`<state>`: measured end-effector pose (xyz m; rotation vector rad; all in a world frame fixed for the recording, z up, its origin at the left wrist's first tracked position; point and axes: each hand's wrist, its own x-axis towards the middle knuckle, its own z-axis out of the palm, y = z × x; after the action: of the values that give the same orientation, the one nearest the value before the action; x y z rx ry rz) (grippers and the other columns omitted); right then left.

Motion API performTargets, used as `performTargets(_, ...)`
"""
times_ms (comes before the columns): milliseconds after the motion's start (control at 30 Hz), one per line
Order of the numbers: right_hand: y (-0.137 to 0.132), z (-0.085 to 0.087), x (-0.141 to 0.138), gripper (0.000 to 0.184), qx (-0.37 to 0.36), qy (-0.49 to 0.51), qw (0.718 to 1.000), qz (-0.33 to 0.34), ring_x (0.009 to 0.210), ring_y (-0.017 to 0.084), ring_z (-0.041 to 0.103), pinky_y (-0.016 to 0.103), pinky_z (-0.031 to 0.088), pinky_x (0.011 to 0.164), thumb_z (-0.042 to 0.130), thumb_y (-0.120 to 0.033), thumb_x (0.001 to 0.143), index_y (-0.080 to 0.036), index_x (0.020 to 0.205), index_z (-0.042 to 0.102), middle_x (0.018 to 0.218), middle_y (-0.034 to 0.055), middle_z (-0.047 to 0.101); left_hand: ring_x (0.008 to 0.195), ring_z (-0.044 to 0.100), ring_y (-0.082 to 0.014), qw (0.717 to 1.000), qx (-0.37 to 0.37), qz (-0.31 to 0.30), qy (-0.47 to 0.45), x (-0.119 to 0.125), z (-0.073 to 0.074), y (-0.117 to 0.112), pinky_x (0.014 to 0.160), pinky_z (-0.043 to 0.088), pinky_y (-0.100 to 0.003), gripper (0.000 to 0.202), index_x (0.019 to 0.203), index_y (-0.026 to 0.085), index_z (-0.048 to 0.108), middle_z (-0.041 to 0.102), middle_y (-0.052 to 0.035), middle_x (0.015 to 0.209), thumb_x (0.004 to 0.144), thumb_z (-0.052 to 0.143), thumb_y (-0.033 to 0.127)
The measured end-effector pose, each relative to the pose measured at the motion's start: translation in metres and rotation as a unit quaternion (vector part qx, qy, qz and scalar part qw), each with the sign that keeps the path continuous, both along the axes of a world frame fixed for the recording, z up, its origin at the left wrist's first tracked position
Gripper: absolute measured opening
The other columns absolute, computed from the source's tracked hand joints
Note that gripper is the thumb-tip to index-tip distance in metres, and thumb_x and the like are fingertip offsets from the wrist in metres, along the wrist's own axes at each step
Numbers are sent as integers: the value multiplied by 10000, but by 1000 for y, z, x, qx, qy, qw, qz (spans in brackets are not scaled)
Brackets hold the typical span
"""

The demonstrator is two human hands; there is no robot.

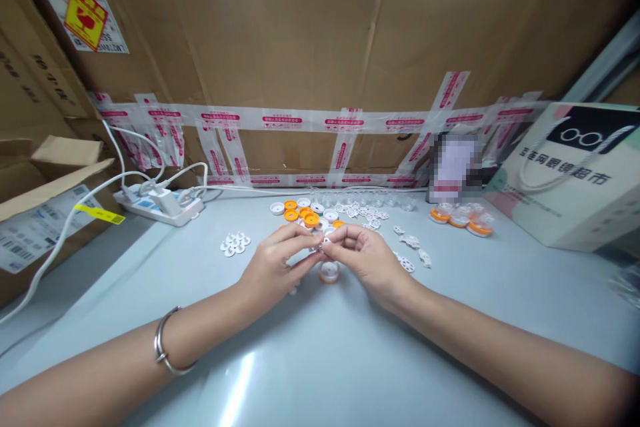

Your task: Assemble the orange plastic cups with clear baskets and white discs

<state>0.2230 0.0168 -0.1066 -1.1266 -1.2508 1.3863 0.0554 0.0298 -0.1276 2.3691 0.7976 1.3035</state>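
My left hand and my right hand meet above the middle of the table. Between their pinched fingertips is a small white plastic piece, mostly covered, so its exact kind does not show. Just below the fingers stands a round white cup-like part with an orange base. Behind my hands lies a group of white and orange round rings. White perforated discs rest to the right of my right hand. Several small white pegged discs are clustered left of my left hand.
Clear domed pieces line the back of the table. Orange-and-white assemblies with clear tops stand at the right, before a paper bag. A power strip with cables and an open carton are on the left; a large cardboard box stands behind.
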Motion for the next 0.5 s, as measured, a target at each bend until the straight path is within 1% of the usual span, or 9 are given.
performTargets(167, 0, -4, 1, 294, -20, 7, 1000, -13, 632, 116, 592, 250, 445, 628, 757, -361, 573, -154, 690, 584, 666, 12, 645, 814, 589, -133, 1000, 9, -2, 2, 0, -4, 3, 728, 503, -278, 222, 1030, 200, 627, 610, -53, 899, 818, 570, 169)
performTargets(367, -1, -11, 7, 348, -26, 29, 999, 21, 662, 119, 615, 248, 452, 655, 769, -352, 577, -149, 814, 616, 708, 11, 663, 817, 616, -126, 999, 37, -9, 10, -1, -6, 4, 738, 511, -258, 244, 1039, 172, 630, 649, -65, 919, 809, 570, 118)
performTargets(500, 2, -7, 10, 326, -9, 9, 999, 38, 688, 118, 626, 249, 466, 682, 734, -358, 629, -166, 863, 611, 740, 10, 674, 837, 617, -129, 999, 14, -4, 28, -1, -1, 3, 758, 502, -257, 255, 1056, 170, 621, 666, -59, 931, 812, 565, 124)
